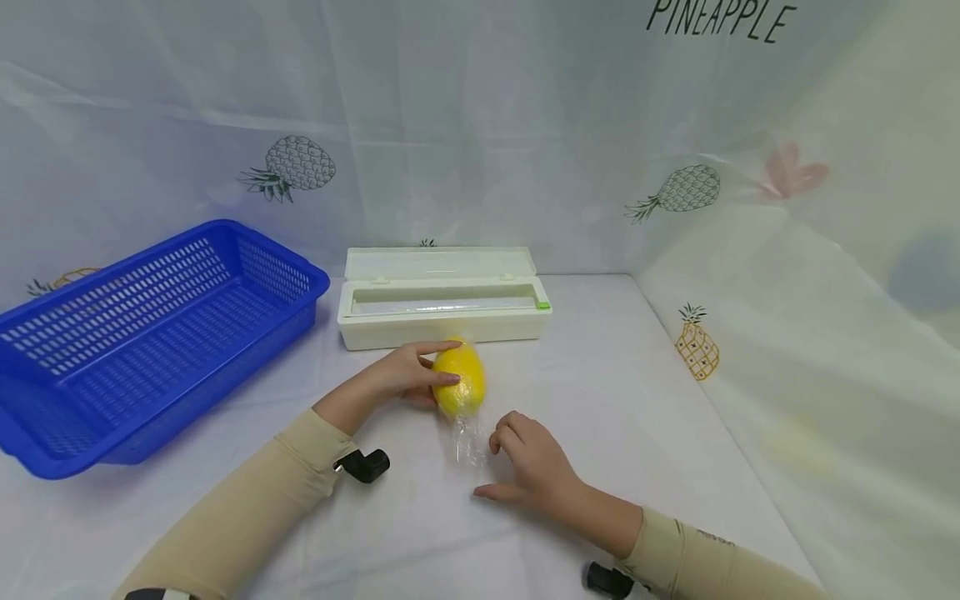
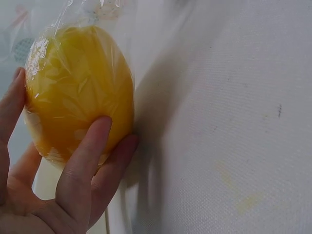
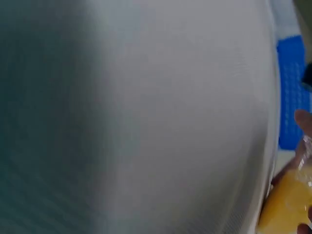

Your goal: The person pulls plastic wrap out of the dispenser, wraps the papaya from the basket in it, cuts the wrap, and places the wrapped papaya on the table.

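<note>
Head view: a yellow fruit (image 1: 458,379), already covered in cling film (image 1: 469,440), is seen on the white table (image 1: 645,400) just in front of the open film dispenser (image 1: 442,304). It is gripped by the left hand (image 1: 405,372), fingers curled round its side, as is confirmed at the left wrist. A loose tail of film is left trailing toward the right hand (image 1: 531,462); whether it is pinched cannot be told. The wrapping is judged mostly done, with the tail still to be tucked. A blue basket (image 1: 142,333) is stood well to the left

The yellow fruit (image 1: 459,379), oval and wrapped in clear film (image 1: 469,440), lay on the table, the film's loose tail trailing toward the person.
</note>
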{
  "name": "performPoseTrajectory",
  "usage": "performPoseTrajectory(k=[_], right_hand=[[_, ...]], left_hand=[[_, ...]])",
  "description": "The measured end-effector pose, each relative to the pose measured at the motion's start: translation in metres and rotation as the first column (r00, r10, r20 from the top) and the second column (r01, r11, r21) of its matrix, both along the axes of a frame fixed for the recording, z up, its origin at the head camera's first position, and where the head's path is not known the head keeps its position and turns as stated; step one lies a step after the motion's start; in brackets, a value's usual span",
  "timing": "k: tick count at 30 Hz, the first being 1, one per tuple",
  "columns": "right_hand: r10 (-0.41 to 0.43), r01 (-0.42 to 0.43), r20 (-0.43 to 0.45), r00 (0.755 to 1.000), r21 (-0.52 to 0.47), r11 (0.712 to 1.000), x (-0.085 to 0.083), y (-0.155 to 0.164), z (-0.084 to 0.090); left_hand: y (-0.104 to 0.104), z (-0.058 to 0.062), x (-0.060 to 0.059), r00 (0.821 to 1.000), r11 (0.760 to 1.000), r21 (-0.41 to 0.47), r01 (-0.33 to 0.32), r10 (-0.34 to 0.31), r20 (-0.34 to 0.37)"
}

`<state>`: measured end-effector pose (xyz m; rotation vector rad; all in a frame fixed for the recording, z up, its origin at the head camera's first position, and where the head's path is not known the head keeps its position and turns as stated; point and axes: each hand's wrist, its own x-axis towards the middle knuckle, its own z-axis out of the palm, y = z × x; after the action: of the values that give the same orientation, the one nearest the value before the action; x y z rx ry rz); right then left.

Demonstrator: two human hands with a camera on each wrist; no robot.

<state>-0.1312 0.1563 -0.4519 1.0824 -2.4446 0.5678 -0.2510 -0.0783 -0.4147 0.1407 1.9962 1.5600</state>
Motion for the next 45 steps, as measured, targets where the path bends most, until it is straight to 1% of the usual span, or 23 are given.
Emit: performPoseTrajectory(k=[2, 5, 8, 13, 18, 20, 22, 24, 25, 27, 29, 30, 31, 32, 34, 36, 37, 38, 39, 40, 41, 43, 45], right_hand=[[-0.004, 0.007, -0.098, 0.995, 0.038, 0.999, -0.004, -0.005, -0.001], [-0.023, 0.031, -0.15, 0.988, 0.056, 0.998, -0.007, -0.009, 0.0], [0.003, 0.006, -0.206, 0.979, 0.042, 0.999, -0.009, -0.007, 0.002], [0.094, -0.096, -0.295, 0.951, 0.007, 0.995, -0.008, 0.0, 0.006], [0.197, -0.222, -0.314, 0.929, -0.044, 0.974, -0.01, 0.002, 0.012], [0.225, -0.248, -0.286, 0.932, -0.047, 0.968, -0.01, 0.002, 0.013], [0.237, -0.253, -0.246, 0.94, -0.035, 0.967, -0.009, 0.001, 0.014], [0.236, -0.245, -0.199, 0.951, -0.021, 0.969, -0.008, 0.001, 0.014], [0.234, -0.24, -0.182, 0.955, -0.015, 0.971, -0.008, 0.001, 0.013], [0.225, -0.228, -0.159, 0.961, -0.004, 0.974, -0.007, 0.001, 0.012], [0.208, -0.21, -0.13, 0.969, 0.003, 0.978, -0.007, 0.002, 0.011], [0.199, -0.2, -0.114, 0.973, 0.002, 0.98, -0.007, 0.002, 0.011], [0.19, -0.191, -0.096, 0.977, -0.002, 0.982, -0.007, 0.002, 0.01], [0.181, -0.183, -0.081, 0.98, -0.006, 0.983, -0.007, 0.002, 0.01], [0.164, -0.165, -0.052, 0.985, -0.019, 0.986, -0.008, 0.002, 0.01], [0.165, -0.168, -0.057, 0.985, -0.045, 0.985, -0.008, 0.003, 0.009], [0.166, -0.17, -0.063, 0.984, -0.055, 0.984, -0.008, 0.004, 0.01], [0.168, -0.172, -0.072, 0.983, -0.062, 0.983, -0.008, 0.004, 0.01], [0.168, -0.174, -0.08, 0.983, -0.069, 0.982, -0.008, 0.005, 0.01], [0.166, -0.172, -0.079, 0.983, -0.081, 0.982, -0.007, 0.006, 0.01], [0.158, -0.165, -0.074, 0.985, -0.09, 0.982, -0.007, 0.006, 0.01], [0.132, -0.135, -0.034, 0.991, -0.113, 0.984, -0.005, 0.008, 0.012], [0.099, -0.094, 0.027, 0.995, -0.142, 0.985, -0.004, 0.009, 0.013]], left_hand=[[-0.001, 0.001, 0.0, 1.0, 1.0, 0.025, 0.005, -0.005, 0.011], [-0.001, 0.0, -0.002, 1.0, 0.999, 0.043, 0.014, -0.015, 0.014], [0.0, -0.001, -0.002, 1.0, 0.998, 0.052, 0.017, -0.018, 0.022], [0.001, -0.001, -0.002, 1.0, 0.999, 0.039, 0.016, -0.017, 0.018], [0.004, -0.002, -0.001, 1.0, 1.0, -0.018, 0.009, -0.009, -0.01], [0.004, -0.001, 0.001, 0.999, 0.998, -0.059, 0.013, -0.015, -0.043], [0.004, 0.0, 0.005, 0.991, 0.99, -0.137, 0.017, -0.035, -0.126], [0.005, 0.002, 0.01, 0.963, 0.972, -0.233, 0.003, -0.065, -0.26], [0.005, 0.003, 0.012, 0.942, 0.963, -0.27, -0.019, -0.074, -0.329], [0.006, 0.005, 0.018, 0.88, 0.948, -0.311, -0.072, -0.086, -0.466], [0.007, 0.006, 0.024, 0.802, 0.953, -0.285, -0.105, -0.089, -0.591], [0.008, 0.006, 0.027, 0.761, 0.962, -0.254, -0.101, -0.09, -0.643], [0.008, 0.006, 0.03, 0.707, 0.968, -0.235, -0.092, -0.102, -0.7], [0.008, 0.006, 0.032, 0.647, 0.972, -0.223, -0.078, -0.121, -0.753], [0.008, 0.005, 0.036, 0.506, 0.973, -0.227, -0.041, -0.176, -0.844], [0.008, 0.004, 0.039, 0.362, 0.963, -0.269, -0.009, -0.248, -0.899], [0.008, 0.004, 0.04, 0.307, 0.954, -0.298, 0.003, -0.285, -0.908], [0.009, 0.004, 0.042, 0.259, 0.943, -0.332, 0.014, -0.324, -0.91], [0.009, 0.005, 0.044, 0.22, 0.93, -0.366, 0.026, -0.362, -0.906], [0.009, 0.006, 0.046, 0.199, 0.918, -0.395, 0.039, -0.395, -0.897], [0.008, 0.007, 0.048, 0.193, 0.905, -0.423, 0.052, -0.425, -0.884], [0.007, 0.009, 0.054, 0.21, 0.879, -0.471, 0.077, -0.476, -0.854], [0.006, 0.01, 0.058, 0.243, 0.862, -0.496, 0.108, -0.506, -0.827]])
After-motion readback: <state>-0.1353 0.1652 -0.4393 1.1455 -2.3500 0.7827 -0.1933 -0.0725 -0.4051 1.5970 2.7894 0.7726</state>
